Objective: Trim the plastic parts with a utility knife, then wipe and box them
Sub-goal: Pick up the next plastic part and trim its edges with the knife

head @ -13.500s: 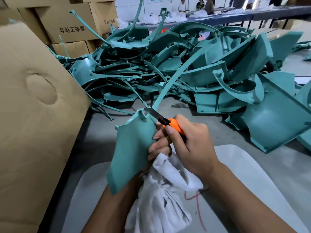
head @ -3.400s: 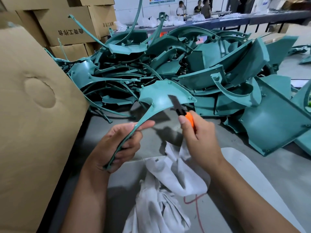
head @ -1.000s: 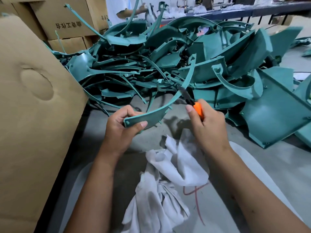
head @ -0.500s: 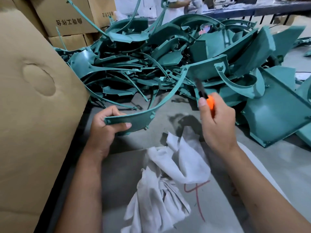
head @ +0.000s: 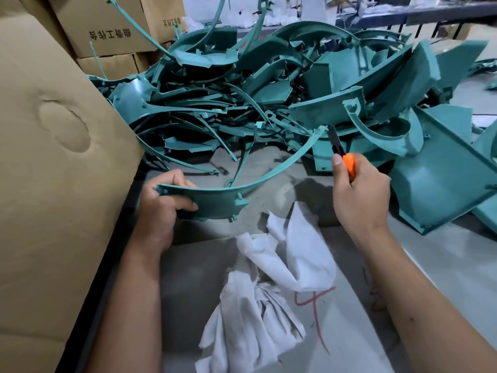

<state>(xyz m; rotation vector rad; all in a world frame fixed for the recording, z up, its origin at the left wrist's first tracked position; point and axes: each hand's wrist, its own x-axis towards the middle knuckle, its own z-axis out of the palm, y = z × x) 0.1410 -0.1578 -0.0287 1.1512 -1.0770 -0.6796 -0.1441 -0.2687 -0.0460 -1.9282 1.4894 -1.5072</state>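
A worker's left hand (head: pixel 161 208) grips a curved green plastic part (head: pixel 215 200) above the surface while the right hand (head: pixel 357 195) holds a knife (head: pixel 341 154) at its one-o'clock tip, trimming apparently underway; wiping likely follows.

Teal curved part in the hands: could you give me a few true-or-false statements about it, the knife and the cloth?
1. The left hand grips the wide end of the curved part. True.
2. The right hand holds the cloth. False: it holds an orange knife; the cloth lies on the table.
3. The knife blade is at the part's thin far end. True.
4. The part already lies in a box. False: it is held over the table.
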